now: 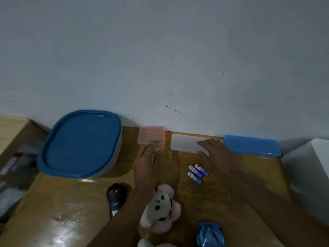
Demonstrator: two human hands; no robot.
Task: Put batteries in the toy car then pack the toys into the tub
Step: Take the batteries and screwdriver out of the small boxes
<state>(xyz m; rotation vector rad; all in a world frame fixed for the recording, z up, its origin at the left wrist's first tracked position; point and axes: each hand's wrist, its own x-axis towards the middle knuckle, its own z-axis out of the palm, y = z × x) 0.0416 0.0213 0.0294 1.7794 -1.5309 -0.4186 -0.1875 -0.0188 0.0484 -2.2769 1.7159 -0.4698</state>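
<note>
Nearest, blue toy car (211,234), untouched; three batteries (197,172) loose beyond. Left hand (147,161) flat, released, by pink box (151,135); right hand (211,150) spread, holding nothing, on white box (185,142). Could set round batteries rolling with that wrist.

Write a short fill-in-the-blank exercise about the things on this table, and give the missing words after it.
1. The batteries lying on the table number ____.
2. The big tub has a lid that is ____ in colour.
3. The plush toy with the pale face is mostly ____.
Missing words: three; blue; pink.
</note>
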